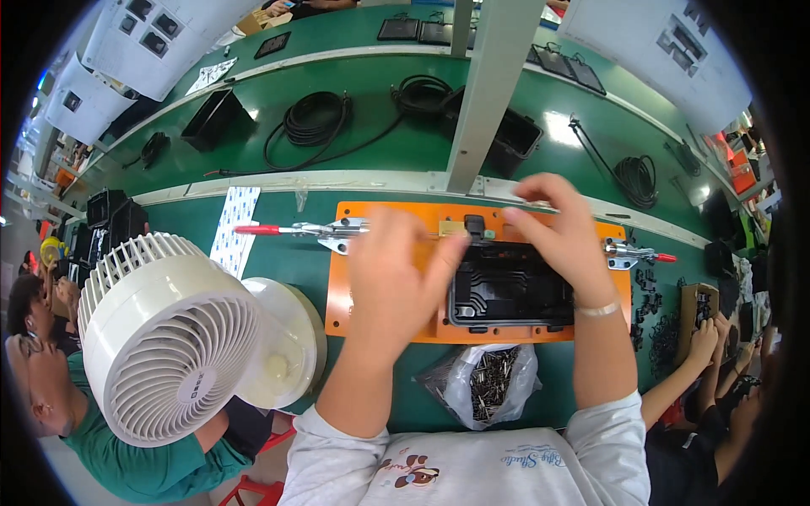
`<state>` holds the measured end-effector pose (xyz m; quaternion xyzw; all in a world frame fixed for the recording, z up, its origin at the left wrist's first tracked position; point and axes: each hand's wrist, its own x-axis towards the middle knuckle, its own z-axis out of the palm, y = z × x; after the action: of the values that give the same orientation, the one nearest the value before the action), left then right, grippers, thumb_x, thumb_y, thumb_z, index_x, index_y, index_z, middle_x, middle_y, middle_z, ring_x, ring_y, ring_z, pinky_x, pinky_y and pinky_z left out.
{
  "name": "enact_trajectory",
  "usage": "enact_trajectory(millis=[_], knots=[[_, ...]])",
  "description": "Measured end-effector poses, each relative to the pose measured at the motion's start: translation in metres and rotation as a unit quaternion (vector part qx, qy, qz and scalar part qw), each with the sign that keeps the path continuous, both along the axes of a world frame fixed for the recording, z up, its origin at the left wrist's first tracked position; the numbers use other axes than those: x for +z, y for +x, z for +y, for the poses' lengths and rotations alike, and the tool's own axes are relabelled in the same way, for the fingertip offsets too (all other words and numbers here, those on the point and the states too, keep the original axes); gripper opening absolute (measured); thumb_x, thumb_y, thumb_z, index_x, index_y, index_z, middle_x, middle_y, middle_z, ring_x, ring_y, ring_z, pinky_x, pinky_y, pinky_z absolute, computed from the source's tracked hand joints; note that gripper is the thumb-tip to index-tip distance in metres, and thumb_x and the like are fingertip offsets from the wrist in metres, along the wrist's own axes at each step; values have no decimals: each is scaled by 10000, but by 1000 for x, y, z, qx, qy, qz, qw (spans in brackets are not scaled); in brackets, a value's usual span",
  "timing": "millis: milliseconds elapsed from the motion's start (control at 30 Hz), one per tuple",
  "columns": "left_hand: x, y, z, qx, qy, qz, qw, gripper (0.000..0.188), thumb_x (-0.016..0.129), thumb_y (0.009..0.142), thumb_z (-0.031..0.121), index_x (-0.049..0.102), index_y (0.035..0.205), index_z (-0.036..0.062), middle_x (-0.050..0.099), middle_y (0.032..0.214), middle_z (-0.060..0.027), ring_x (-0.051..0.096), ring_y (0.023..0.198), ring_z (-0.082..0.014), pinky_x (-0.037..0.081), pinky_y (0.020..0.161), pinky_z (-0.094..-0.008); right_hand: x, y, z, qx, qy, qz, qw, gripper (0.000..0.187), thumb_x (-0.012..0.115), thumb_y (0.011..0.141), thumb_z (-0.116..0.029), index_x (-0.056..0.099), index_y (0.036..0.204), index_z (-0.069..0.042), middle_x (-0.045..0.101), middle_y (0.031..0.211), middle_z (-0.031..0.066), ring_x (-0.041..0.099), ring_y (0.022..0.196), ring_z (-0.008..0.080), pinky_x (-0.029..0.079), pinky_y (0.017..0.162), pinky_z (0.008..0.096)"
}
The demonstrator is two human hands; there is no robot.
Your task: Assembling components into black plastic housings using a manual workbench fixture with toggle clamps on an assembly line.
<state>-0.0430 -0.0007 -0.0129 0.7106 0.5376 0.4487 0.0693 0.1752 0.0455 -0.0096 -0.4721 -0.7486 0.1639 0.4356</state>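
An orange fixture plate (pixel 337 295) lies on the green bench, with a black plastic housing (pixel 510 291) seated in it, its hollow side up. My left hand (pixel 392 274) is over the plate's left half, smeared by motion; its thumb points toward the housing, and what its fingers do is hidden. Above the housing's upper right corner is my right hand (pixel 561 232), thumb and fingers apart, nothing visible between them. Between the hands, a small black block (pixel 475 226) sits beside a brass-coloured piece (pixel 451 228). Red-handled toggle clamps flank the plate, the left clamp (pixel 337 229) and the right clamp (pixel 629 253).
A white fan (pixel 181 337) stands close on my left. Below the plate lies a plastic bag of screws (pixel 491 384). Small black parts (pixel 645 304) are scattered at the right. Behind, a metal post (pixel 489 101) rises before coiled black cables (pixel 314 118). Other people sit on both sides.
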Motion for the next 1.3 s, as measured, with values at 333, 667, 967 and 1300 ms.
enact_trajectory(millis=[333,667,967,1300], knots=[[-1,17,-11,-34,-254,133,957,300,626,767,312,649,732,15,631,641,-161,619,619,-349,494,594,-432,-11,54,-94,-197,-150,-96,964,330,762,698,-78,473,846,-19,539,709,112,527,593,215,449,551,326],[56,35,-83,-202,70,-159,964,373,724,619,26,361,542,71,373,515,-64,361,421,-219,252,415,-317,14,57,-116,32,-165,280,945,312,521,891,74,504,1202,45,595,1106,50,549,1009,88,430,886,218],[58,35,-90,-222,99,-114,963,354,725,593,23,377,548,70,375,522,-61,373,422,-225,247,420,-337,0,55,-128,26,-178,326,928,346,516,888,84,502,1230,36,587,1156,56,543,1068,116,418,944,254],[53,20,-79,-249,54,-204,945,307,768,714,109,482,621,48,455,590,-65,443,494,-207,326,460,-307,20,67,-118,-68,-183,373,907,193,552,841,-16,617,1023,-4,619,951,19,561,862,86,446,812,217]])
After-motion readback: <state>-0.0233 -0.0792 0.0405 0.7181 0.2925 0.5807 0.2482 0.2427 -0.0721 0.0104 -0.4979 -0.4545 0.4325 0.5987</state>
